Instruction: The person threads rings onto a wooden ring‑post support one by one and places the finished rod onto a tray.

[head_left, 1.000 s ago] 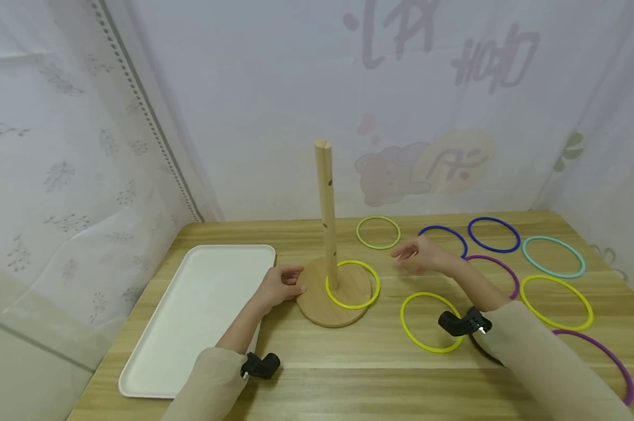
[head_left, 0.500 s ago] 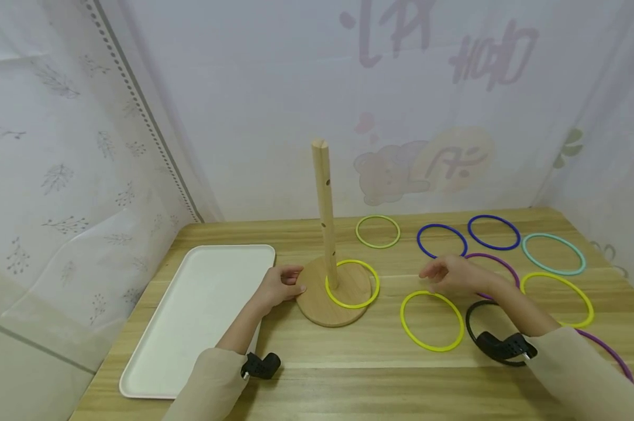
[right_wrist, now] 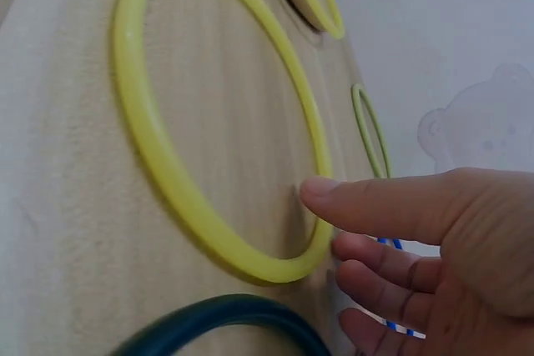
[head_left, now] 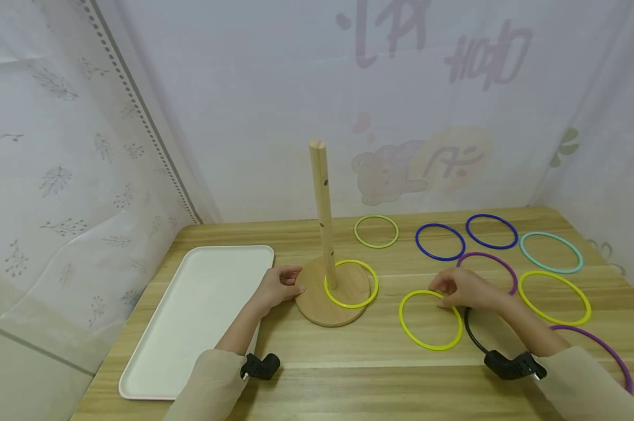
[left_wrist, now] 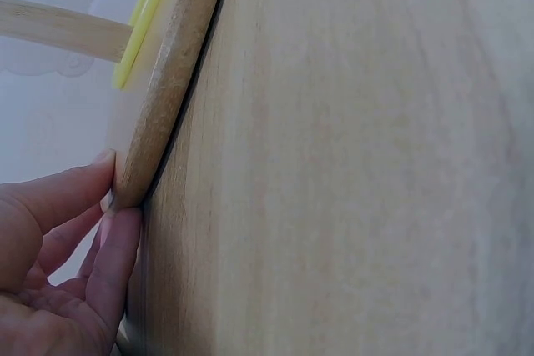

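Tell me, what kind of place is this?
Perhaps an indoor play corner, though I can't be sure: pale curtains with a bear print hang behind a wooden table, which holds a tall peg and colorful rings.

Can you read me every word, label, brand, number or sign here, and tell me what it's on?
No text can be read with certainty.
Back cloth: large strokes at the top resemble writing, too faint to read.
Pale oval beside the printed bear: a character-like mark, also unreadable.
Wooden stand, rings, white tray: no writing seen.
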### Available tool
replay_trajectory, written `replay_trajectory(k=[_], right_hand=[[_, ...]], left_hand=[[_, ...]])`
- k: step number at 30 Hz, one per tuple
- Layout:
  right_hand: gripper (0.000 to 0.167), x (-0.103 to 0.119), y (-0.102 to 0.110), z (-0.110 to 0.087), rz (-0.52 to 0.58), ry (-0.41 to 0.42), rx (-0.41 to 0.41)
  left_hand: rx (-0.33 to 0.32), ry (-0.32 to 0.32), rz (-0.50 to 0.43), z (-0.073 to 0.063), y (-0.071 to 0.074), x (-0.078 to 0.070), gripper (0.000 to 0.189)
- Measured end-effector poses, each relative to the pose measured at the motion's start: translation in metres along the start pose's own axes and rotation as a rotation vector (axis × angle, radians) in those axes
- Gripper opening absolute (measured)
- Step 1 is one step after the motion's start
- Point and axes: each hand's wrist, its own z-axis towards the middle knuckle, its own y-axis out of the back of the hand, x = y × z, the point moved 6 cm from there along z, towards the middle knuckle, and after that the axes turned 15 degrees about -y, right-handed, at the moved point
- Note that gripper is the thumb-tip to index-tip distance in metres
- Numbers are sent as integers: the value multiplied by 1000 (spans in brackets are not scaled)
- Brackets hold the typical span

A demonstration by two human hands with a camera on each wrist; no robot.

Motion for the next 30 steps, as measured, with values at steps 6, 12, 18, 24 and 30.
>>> replay_trajectory(k=[6, 12, 18, 24, 30], right_hand=[[17, 0, -2, -2, 6, -16, -49], [14, -1, -2, -1, 13, -38, -67], [15, -4, -1, 1, 34, -74, -64], [15, -3, 5, -1, 56, -80, -76], [16, -1, 12, -3, 117, -100, -63]], left_hand=[[1, 0, 1, 0, 0, 1, 47], [-5, 11, -10, 0, 0, 0, 47], [-5, 15, -8, 0, -1, -1, 48], [1, 4, 9, 1, -1, -1, 47], [1, 3, -2, 0, 0, 1, 47]])
